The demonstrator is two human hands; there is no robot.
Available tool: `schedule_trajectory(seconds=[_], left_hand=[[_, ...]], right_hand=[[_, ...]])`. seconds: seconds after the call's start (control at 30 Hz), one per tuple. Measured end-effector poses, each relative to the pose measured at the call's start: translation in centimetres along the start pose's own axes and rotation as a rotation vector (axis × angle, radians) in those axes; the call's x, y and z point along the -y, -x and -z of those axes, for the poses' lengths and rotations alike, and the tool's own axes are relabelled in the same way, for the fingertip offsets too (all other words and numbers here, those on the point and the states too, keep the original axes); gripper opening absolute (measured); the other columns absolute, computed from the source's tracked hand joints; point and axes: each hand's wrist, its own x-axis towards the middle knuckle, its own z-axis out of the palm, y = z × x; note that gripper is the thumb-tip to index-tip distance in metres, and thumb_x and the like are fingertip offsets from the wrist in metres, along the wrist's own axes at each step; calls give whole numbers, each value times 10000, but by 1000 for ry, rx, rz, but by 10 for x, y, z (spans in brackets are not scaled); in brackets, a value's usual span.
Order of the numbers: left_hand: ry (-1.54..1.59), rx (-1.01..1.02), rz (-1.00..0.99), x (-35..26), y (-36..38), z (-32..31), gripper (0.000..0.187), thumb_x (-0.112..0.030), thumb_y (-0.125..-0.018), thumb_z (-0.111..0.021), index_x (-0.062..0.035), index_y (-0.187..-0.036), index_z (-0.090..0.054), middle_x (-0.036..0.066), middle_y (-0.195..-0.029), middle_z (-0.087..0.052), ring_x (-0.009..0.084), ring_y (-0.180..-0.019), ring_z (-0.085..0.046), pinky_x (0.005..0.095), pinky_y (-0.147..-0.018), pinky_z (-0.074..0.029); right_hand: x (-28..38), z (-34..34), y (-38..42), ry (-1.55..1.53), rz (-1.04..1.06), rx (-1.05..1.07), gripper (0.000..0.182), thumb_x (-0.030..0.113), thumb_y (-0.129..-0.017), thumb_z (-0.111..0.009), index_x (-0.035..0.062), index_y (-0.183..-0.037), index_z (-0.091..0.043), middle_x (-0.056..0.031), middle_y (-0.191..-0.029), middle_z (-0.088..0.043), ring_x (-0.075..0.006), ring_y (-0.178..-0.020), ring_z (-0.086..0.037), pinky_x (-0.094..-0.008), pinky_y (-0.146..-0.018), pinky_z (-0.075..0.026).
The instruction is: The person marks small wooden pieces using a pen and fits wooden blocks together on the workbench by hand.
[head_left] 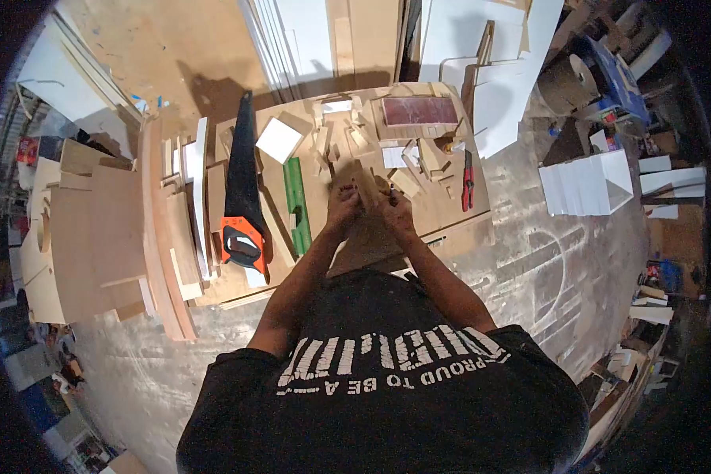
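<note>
From the head camera, both hands meet over the middle of a low plywood worktable [450, 209]. The left hand [342, 204] and the right hand [395, 209] are curled round a small wooden piece [365, 183], fingers pressed onto it from either side; its upper end sticks out just beyond the knuckles. How tightly each finger bears cannot be told at this size. Just left of the grip lies a green level [296, 197], and farther left a handsaw [242, 197] with an orange and black handle. Beyond the grip sit scattered wood offcuts [347, 134] and a dark red sanding block [419, 110]. Right of the grip lies a red-handled tool [468, 182].
</note>
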Motion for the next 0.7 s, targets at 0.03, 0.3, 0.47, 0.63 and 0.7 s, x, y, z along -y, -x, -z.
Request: schedule_trajectory(seconds=[0.03,0.3,0.47,0.63,0.7], left_hand=[[-62,-33,-42,0,-4,-3,322,-126,-953,-624,-17,-1238,-523,120,-1119,-642,222,-912,-651,361,-777,-554],[-689,-340,-111,-31,0,-35,175,-80,-880,-662,-2,-1037,-655,132,-976,-706,238,-883,-676,359,-775,-547],[-255,-334,55,-3,-17,-13,208,-56,-870,-664,27,-1061,-651,131,-977,-703,216,-860,-671,341,-724,-552],[-240,-337,115,-25,-4,-30,251,-67,-878,-668,37,-1104,-634,127,-1016,-684,190,-849,-658,309,-703,-549],[-90,-297,106,-22,-4,-27,273,-85,-875,-685,37,-1112,-629,127,-1025,-680,188,-851,-657,307,-706,-549]], right_hand=[[16,6,3,6,49,-3,442,335,-930,-653,-1,-1216,-654,-147,-1035,-720,-239,-932,-670,-365,-842,-523],[20,6,-8,103,202,61,512,378,-917,-641,-23,-1233,-614,-229,-1102,-687,-333,-1023,-664,-415,-896,-506],[12,2,-9,-161,185,146,399,310,-933,-658,-41,-1119,-617,-172,-1021,-688,-238,-934,-644,-367,-831,-512],[27,6,-4,-2,263,177,448,328,-924,-663,-7,-1212,-586,-213,-1054,-672,-337,-973,-660,-425,-844,-533],[21,-3,-5,97,429,46,408,312,-917,-674,-41,-1112,-613,-215,-974,-689,-305,-899,-678,-398,-792,-532]])
